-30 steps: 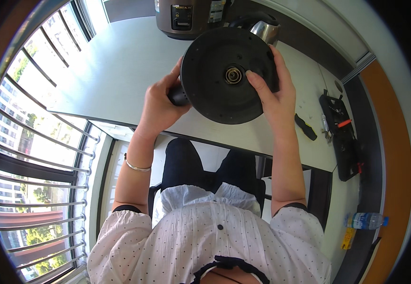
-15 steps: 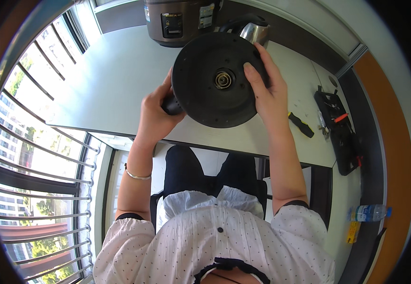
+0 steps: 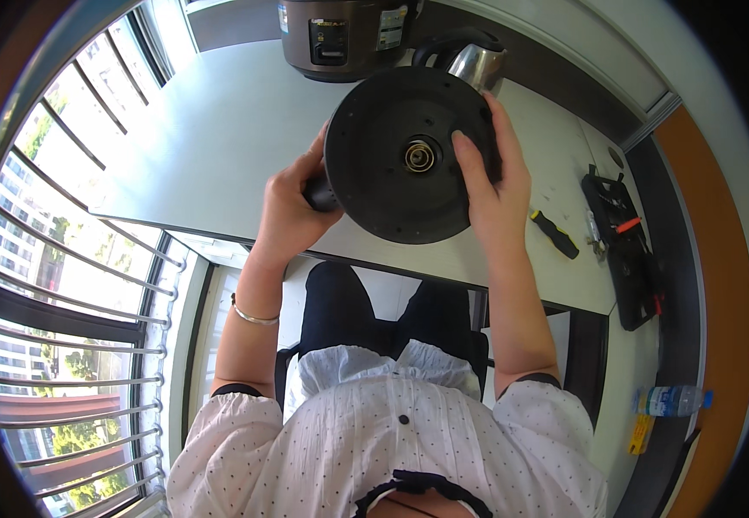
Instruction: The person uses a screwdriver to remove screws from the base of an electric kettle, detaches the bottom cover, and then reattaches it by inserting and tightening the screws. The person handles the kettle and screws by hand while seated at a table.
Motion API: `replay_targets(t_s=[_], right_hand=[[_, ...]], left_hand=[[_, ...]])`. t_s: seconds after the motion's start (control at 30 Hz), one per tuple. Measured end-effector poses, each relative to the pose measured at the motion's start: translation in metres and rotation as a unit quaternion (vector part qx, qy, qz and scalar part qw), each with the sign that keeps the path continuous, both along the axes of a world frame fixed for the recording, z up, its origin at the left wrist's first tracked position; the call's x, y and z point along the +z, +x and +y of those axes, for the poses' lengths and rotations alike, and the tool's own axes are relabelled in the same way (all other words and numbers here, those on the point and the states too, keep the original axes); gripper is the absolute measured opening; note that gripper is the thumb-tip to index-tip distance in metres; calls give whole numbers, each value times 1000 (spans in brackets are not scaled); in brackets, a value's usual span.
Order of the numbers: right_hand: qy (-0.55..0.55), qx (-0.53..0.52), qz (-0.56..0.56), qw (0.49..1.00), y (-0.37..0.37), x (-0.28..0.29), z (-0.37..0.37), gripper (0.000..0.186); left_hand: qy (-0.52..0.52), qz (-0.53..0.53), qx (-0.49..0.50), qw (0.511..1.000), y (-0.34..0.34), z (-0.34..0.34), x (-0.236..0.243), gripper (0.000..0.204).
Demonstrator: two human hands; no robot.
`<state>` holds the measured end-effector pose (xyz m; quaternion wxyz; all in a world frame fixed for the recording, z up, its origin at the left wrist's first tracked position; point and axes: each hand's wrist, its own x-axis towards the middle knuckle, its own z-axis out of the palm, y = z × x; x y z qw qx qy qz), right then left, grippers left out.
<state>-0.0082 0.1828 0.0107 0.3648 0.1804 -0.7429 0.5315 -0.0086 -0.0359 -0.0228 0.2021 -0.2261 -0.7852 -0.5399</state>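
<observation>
Between my hands, a round black kettle base (image 3: 383, 190) is lifted above the table, its flat round face tilted toward me. Brass-coloured rings sit in its central socket, and small holes dot the face. My left hand (image 3: 292, 203) grips it at the left edge, closed around a dark, rounded part whose far end is hidden. On the right edge, my right hand (image 3: 495, 177) clamps it, thumb lying across the face and fingers behind the rim. A black-and-yellow screwdriver (image 3: 555, 235) lies on the table to the right of my right hand.
A brown cooker (image 3: 344, 43) and a steel kettle (image 3: 478, 67) with black handle stand at the back of the white table (image 3: 210, 129). An opened black tool case (image 3: 629, 268) lies right, with small metal pieces beside it. A water bottle (image 3: 672, 401) is farther right. Barred windows are left.
The view has shifted slightly, and the kettle base sits a little lower and more to the right in it. Both hands keep the same hold.
</observation>
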Motion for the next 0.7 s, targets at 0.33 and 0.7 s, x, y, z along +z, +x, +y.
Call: replay_targets(t_s=[0.33, 0.7], right_hand=[[33, -3, 18, 999, 5, 1, 0, 49], [22, 25, 23, 999, 1, -2, 4, 48]], left_hand=[[8, 16, -17, 1000, -1, -4, -4, 77], [-13, 38, 6, 999, -2, -2, -7, 75]])
